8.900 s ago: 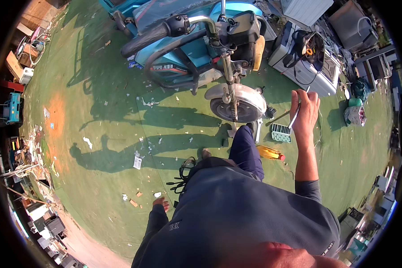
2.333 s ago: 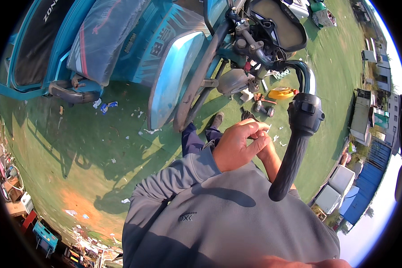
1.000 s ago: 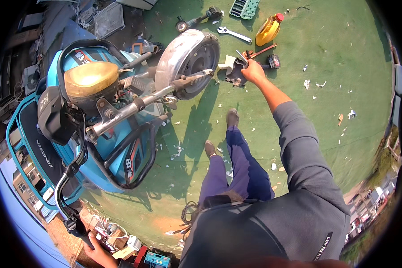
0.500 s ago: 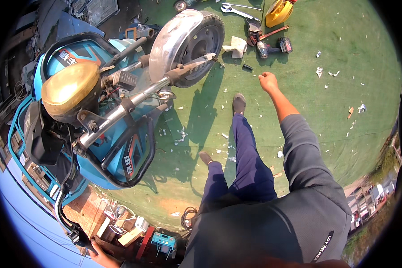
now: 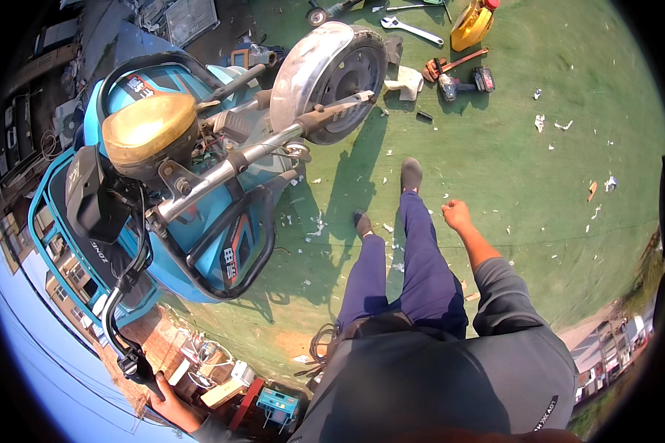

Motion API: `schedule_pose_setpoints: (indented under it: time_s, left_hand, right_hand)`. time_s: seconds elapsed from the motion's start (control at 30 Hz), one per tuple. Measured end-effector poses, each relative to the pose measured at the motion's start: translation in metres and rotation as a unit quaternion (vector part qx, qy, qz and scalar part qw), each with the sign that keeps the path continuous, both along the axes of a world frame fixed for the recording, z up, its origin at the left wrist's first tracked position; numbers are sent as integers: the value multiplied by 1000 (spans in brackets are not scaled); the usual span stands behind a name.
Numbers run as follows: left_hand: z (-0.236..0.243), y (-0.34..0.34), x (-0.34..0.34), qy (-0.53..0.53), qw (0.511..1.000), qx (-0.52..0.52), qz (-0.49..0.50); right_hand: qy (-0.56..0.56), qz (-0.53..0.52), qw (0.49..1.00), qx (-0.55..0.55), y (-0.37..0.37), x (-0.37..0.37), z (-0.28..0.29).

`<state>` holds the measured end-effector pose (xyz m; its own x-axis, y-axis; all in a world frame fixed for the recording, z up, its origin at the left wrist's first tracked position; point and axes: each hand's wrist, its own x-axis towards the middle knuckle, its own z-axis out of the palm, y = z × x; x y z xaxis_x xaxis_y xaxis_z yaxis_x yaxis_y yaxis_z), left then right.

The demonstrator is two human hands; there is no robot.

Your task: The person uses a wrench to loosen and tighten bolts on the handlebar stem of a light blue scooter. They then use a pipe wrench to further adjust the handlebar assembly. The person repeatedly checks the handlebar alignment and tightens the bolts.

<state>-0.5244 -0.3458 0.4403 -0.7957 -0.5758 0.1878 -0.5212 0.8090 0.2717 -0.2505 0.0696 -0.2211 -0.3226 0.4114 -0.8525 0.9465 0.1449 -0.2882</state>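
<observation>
At the lower left my left hand [image 5: 176,407] is wrapped round the black handlebar grip [image 5: 142,371] of a light-blue motor vehicle [image 5: 177,266]. The vehicle has a yellowed round headlamp [image 5: 149,136], a front fork [image 5: 233,168] and a front wheel [image 5: 353,81] under a pale fender. My right hand [image 5: 457,214] hangs in front of my right side, over the green floor covering, its fingers curled closed. What it holds, if anything, is hidden. It touches nothing else that I can see.
Beyond the wheel lie an adjustable wrench [image 5: 414,31], a red-orange pipe wrench [image 5: 458,63], a cordless power tool [image 5: 465,83] and a yellow jug [image 5: 474,26]. White scraps litter the green covering [image 5: 510,162]. Wood pieces and a teal machine [image 5: 278,406] stand at the lower left.
My right hand has come back closer to my body. My left foot has stepped forward. The vehicle and tools sit further right in view; my left hand stays on the grip.
</observation>
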Motion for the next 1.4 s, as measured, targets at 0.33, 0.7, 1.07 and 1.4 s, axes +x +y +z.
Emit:
schedule_pose_setpoints:
  time_s: [0.33,0.7,1.07,1.4]
  left_hand:
    - [6,-28,-1,-31,999,-32,-7]
    - [15,24,5,-26,993,112,-31]
    - [5,-10,8,16,971,200,-133]
    - [4,-4,12,40,962,241,-125]
  right_hand:
    - [123,-142,982,12,48,-72,17]
    - [80,-47,995,35,25,-21,78]
    - [68,-86,994,-1,17,-44,114]
    - [124,-113,986,-21,22,-110,201]
